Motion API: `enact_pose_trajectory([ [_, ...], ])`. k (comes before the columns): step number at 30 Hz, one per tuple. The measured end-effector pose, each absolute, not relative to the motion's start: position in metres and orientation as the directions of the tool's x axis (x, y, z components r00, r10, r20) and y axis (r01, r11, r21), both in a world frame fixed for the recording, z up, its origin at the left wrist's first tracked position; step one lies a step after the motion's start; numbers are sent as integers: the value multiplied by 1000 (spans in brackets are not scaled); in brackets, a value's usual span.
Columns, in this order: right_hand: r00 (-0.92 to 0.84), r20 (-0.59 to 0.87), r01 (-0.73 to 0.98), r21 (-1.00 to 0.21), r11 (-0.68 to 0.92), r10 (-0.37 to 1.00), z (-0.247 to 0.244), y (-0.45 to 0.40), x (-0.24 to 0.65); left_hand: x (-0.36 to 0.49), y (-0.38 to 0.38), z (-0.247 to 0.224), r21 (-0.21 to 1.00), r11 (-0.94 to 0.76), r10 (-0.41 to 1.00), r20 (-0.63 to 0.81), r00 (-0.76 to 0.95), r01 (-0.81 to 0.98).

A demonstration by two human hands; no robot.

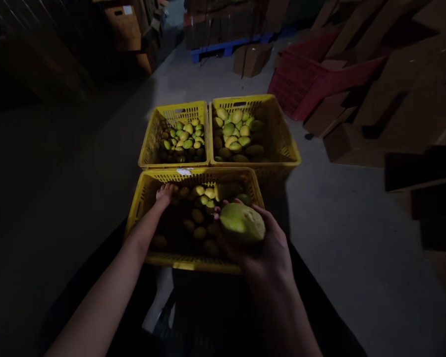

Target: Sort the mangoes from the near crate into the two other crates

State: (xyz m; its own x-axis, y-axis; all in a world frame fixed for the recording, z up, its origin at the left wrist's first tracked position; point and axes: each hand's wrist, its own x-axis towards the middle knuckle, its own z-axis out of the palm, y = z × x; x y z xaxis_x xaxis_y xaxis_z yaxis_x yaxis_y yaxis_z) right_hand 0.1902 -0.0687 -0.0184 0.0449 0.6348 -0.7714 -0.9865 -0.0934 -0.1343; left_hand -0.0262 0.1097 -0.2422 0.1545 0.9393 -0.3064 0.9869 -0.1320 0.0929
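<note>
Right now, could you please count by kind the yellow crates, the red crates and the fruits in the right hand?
Yellow crates (front crate, back left crate, back right crate): 3
Red crate: 1
Green fruit in the right hand: 1
Total: 5

The right hand (273, 248) holds a large green mango (241, 222) over the near yellow crate (195, 267); the left hand (164, 193) reaches inside, beside smaller mangoes (199, 233).

Dim warehouse-like storeroom: blue pallet (228, 49), stacked cardboard boxes (124, 30), yellow fruit crates (193, 265)
</note>
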Motion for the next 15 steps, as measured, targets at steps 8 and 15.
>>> enact_pose_trajectory([
  [8,127,-812,-959,-248,-139,569,-25,-77,198,-13,121,-266,-46,-167,941,-306,146,985],
  [15,78,-646,-925,-331,-186,760,-14,-86,195,-36,101,-198,270,11,959,-277,66,963],
])
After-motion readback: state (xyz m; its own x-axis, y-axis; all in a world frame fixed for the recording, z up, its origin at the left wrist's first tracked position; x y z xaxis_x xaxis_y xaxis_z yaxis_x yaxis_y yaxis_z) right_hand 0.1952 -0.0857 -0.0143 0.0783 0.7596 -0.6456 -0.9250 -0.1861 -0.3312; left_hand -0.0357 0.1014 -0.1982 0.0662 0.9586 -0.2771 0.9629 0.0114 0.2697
